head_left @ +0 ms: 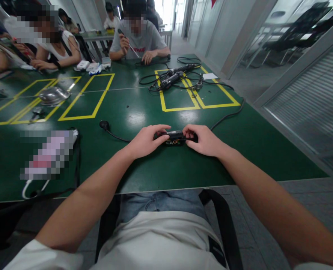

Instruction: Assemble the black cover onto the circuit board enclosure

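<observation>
A small black electrical case [175, 135] sits at the table's near side, with what looks like circuit parts showing on its near face. My left hand [148, 141] grips its left end, thumb along the front and fingers over the top. Bent round the right end are the fingers of my right hand [204, 140]. A black cord runs from under my left hand to a black plug [104, 125] lying on the table. Another black cord [229, 114] leads from behind my right hand toward the far right. My fingers hide both ends of the case.
The green table [143, 168] has yellow tape rectangles. Black corded tools [172, 78] lie tangled at the back right. A metal dish [53, 95] is at the left, above a blurred-out phone-like item [50, 153] with a strap. Across the table, a person [139, 39] holds a screwdriver.
</observation>
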### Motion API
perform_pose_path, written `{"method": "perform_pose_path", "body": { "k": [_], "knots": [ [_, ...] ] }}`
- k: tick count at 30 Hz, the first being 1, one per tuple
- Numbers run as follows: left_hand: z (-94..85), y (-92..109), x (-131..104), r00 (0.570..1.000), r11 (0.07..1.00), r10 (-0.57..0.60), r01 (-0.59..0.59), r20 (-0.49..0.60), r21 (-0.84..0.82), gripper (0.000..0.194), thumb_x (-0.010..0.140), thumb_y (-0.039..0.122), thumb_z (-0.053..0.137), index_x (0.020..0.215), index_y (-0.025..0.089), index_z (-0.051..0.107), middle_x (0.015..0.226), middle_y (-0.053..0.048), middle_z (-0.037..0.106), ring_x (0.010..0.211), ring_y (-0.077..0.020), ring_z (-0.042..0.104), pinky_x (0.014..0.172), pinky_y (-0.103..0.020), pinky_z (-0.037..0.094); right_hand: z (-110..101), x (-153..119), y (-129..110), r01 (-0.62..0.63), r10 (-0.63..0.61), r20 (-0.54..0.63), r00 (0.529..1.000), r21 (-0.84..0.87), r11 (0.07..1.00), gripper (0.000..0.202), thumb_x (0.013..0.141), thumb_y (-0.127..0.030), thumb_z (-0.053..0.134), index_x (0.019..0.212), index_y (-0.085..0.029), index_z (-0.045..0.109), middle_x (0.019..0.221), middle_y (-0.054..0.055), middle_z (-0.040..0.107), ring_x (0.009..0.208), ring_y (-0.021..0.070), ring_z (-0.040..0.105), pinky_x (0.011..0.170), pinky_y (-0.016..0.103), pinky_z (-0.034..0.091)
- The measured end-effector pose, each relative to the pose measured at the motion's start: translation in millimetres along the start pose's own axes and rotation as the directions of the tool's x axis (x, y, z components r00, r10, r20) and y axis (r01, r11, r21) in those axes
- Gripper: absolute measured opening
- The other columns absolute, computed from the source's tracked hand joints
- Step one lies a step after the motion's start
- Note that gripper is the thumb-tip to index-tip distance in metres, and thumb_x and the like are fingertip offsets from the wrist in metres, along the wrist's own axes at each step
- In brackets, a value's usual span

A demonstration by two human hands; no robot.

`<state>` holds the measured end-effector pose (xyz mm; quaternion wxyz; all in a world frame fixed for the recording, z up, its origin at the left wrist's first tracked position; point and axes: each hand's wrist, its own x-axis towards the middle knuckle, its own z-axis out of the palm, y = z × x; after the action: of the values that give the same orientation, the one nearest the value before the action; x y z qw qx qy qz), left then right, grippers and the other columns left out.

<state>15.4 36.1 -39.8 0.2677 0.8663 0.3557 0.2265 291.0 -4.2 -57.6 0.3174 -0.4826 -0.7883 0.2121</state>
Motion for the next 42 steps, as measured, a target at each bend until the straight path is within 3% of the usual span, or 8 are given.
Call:
{"method": "perform_pose_path", "body": {
  "k": [5,8,12,16,19,31,37,42],
  "knots": [
    [2.8,-9.6,3.8,0.975,0.978,-0.149,0.170,-0.164,0.119,0.019,0.101,0.026,0.076,0.119,0.022,0.073,0.113,-0.009,0.082,0.103,-0.0266,0.075,0.097,-0.043,0.060,0.3,-0.3,-3.1,0.010,-0.010,-0.009,1.000,0.036,0.999,0.009,0.079,-0.025,0.071,0.086,-0.025,0.067,0.078,0.001,0.070,0.071,0.0203,0.060,0.070,0.034,0.048],
    [-0.8,-9.2,3.8,0.985,0.965,-0.131,0.152,-0.111,0.212,0.006,0.104,0.026,0.069,0.105,0.022,0.074,0.103,-0.008,0.079,0.100,-0.0276,0.073,0.096,-0.044,0.059,1.2,-0.6,-4.8,0.020,-0.019,-0.021,1.000,0.046,0.999,0.006,0.084,-0.030,0.072,0.085,-0.024,0.071,0.076,0.001,0.070,0.069,0.0198,0.060,0.068,0.034,0.047],
    [-8.5,-2.8,-1.1,0.997,0.970,0.000,0.019,-0.077,0.242,0.013,0.102,0.031,0.070,0.101,0.020,0.077,0.119,-0.010,0.075,0.100,-0.0251,0.072,0.098,-0.043,0.058,2.7,-0.1,-4.8,0.010,-0.009,-0.032,0.999,0.036,0.999,0.009,0.085,-0.033,0.075,0.084,-0.024,0.074,0.075,0.002,0.072,0.067,0.0194,0.061,0.068,0.034,0.048],
    [-13.4,2.4,-4.6,0.999,0.974,0.016,-0.024,0.039,0.226,0.009,0.099,0.029,0.073,0.097,0.021,0.076,0.094,-0.004,0.073,0.079,-0.0198,0.067,0.080,-0.035,0.055,3.1,0.6,-5.0,-0.007,0.008,-0.038,0.999,0.028,1.000,0.011,0.085,-0.034,0.075,0.084,-0.023,0.077,0.076,0.003,0.074,0.068,0.0196,0.062,0.068,0.034,0.048],
    [-14.9,3.9,-4.0,0.995,0.985,-0.005,-0.012,0.095,0.171,0.007,0.099,0.025,0.072,0.093,0.021,0.074,0.082,0.000,0.071,0.075,-0.0185,0.066,0.075,-0.032,0.050,2.8,0.6,-6.0,-0.021,0.022,-0.030,0.999,0.030,0.999,0.011,0.086,-0.034,0.077,0.083,-0.023,0.078,0.077,0.003,0.075,0.067,0.0191,0.061,0.067,0.034,0.048],
    [-19.8,6.4,-4.6,1.000,0.990,0.016,-0.015,-0.006,0.137,0.010,0.099,0.026,0.077,0.093,0.019,0.079,0.089,-0.002,0.074,0.080,-0.0181,0.065,0.079,-0.032,0.048,1.0,-2.4,-7.3,-0.001,0.003,-0.086,0.996,0.021,1.000,0.012,0.090,-0.035,0.078,0.087,-0.024,0.079,0.080,0.003,0.075,0.069,0.0198,0.061,0.067,0.035,0.048],
    [-20.5,-0.2,-2.2,0.998,0.995,0.006,-0.013,0.066,0.099,0.012,0.099,0.026,0.077,0.089,0.021,0.081,0.087,-0.001,0.073,0.078,-0.0172,0.066,0.077,-0.031,0.047,-1.0,-1.7,-8.9,0.004,-0.003,-0.017,1.000,0.030,1.000,0.011,0.089,-0.030,0.072,0.082,-0.024,0.077,0.078,0.004,0.076,0.069,0.0204,0.063,0.069,0.035,0.050],
    [-28.5,-9.1,-0.3,0.990,0.995,0.053,-0.063,0.129,0.076,0.010,0.099,0.026,0.077,0.098,0.023,0.086,0.101,-0.004,0.077,0.089,-0.0188,0.072,0.089,-0.033,0.054,-1.3,-0.8,-4.8,0.014,-0.013,-0.012,1.000,0.028,1.000,0.009,0.090,-0.028,0.075,0.082,-0.025,0.077,0.083,0.004,0.079,0.075,0.0221,0.068,0.077,0.037,0.054]
  ]
}}
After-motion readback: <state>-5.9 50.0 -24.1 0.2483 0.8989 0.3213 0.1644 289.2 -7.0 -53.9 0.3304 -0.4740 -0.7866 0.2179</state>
